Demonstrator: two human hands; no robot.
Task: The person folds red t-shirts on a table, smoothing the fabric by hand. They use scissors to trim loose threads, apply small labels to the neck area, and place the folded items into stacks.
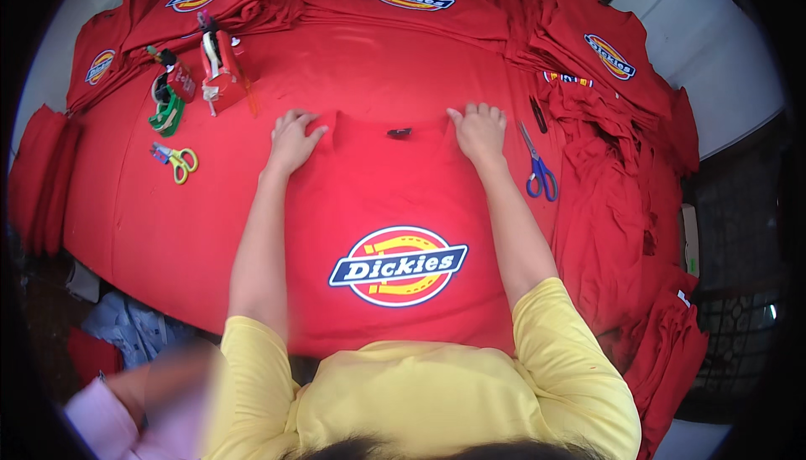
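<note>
A red T-shirt [386,183] with a printed oval-and-banner emblem lies face up in front of me, its neckline at the far end. A small dark label [399,133] shows inside the collar. My left hand [295,139] rests at the shirt's left shoulder, thumb apart from the fingers. At the opposite shoulder lies my right hand [480,131], fingers stretched forward and thumb toward the collar. Neither hand is closed on the cloth. Blue-handled scissors [541,176] are just right of my right hand, with a slim dark tool [538,114] beyond them.
Red cloth [193,225] covers the table. Yellow scissors [178,161], a green tape dispenser [167,107] and a red one [223,78] stand at left. Folded red shirts [403,19] line the far edge; crumpled ones [600,208] lie right. Another person's pink sleeve [105,418] shows lower left.
</note>
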